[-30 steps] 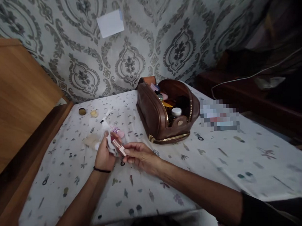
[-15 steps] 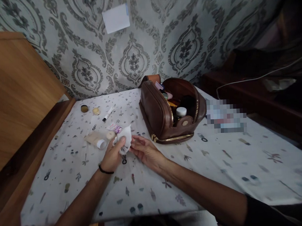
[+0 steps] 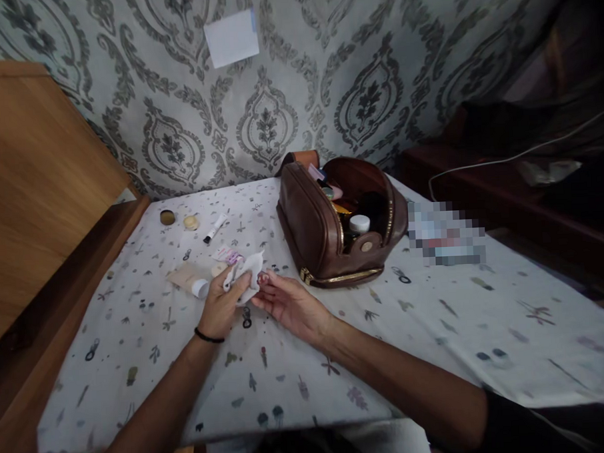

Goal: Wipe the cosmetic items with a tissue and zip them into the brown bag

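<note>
My left hand (image 3: 222, 303), a dark band at its wrist, is closed around a crumpled white cloth (image 3: 248, 272), its thumb pressed on top. Close against the cloth's right side is my right hand (image 3: 298, 307), fingers bent. A small, shiny reddish thing (image 3: 263, 277) shows at its thumb and fingertips, too small to name. Beyond the left hand lie a beige tube with a white cap (image 3: 187, 278), a purple-and-white packet (image 3: 228, 255) and a partly hidden round cream-coloured item (image 3: 218, 269).
An unzipped brown toiletry bag (image 3: 314, 219) stands right of the hands, holding several items and a white-capped bottle (image 3: 359, 224). Farther back on the patterned tablecloth (image 3: 139, 394) are a small white tube (image 3: 215, 227), a yellowish jar (image 3: 190, 223) and a dark round lid (image 3: 167, 217).
My right hand has shifted slightly and its fingers have opened a little away from the cloth, showing a small reddish thing at the tips. The left hand keeps hold of the cloth.
</note>
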